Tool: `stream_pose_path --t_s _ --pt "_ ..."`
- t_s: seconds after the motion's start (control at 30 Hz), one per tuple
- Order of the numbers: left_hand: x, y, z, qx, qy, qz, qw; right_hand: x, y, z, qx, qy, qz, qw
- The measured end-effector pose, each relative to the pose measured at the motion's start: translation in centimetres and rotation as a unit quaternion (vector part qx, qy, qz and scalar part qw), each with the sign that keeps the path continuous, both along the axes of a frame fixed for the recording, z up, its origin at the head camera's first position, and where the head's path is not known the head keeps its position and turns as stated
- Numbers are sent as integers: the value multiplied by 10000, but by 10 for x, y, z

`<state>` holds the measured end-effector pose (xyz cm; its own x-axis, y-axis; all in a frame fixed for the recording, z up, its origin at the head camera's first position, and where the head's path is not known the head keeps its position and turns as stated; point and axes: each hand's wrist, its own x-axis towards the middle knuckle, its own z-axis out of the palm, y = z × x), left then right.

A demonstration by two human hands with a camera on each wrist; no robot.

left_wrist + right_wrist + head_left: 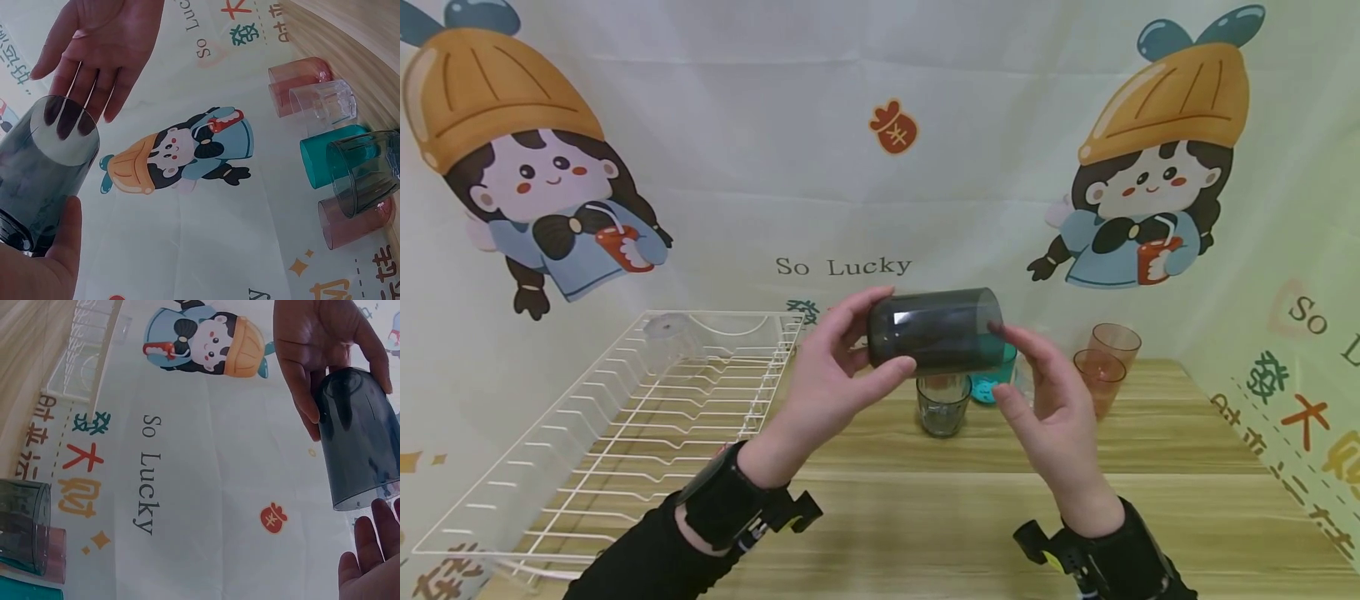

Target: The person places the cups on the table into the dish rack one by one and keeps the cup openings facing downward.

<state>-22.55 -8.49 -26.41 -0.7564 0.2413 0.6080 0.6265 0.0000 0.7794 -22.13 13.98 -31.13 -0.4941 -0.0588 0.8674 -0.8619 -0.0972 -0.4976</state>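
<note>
In the head view a smoky grey drinking glass [934, 333] is held up on its side, its mouth facing right. My left hand [827, 375] grips it round the closed base end, thumb in front. By the rim is my right hand [1060, 408], its fingers extended and thumb apart. The left wrist view shows the right hand's fingertips [67, 122] through the glass's mouth; whether they touch the rim I cannot tell. From the right wrist view, the left hand [325, 344] wraps the base of the tilted glass [359, 437].
A white wire dish rack [655, 433] stands at left, a clear glass [673, 342] at its far end. Behind the held glass are a grey tumbler [943, 407] and a teal glass [988, 389] on the wooden table [925, 525]. Pink glasses [1099, 379] stand at back right.
</note>
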Motion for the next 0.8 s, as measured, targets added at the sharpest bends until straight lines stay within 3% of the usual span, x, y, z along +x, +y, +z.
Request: stream_pose_path --t_s 0.37,0.8 --pt "0 -8 1 -42 -2 85 10000 -2 8 -3 177 -39 -134 9997" --pt "-3 -25 1 -316 -51 629 9975 -5 21 -10 603 -159 -661 9959"
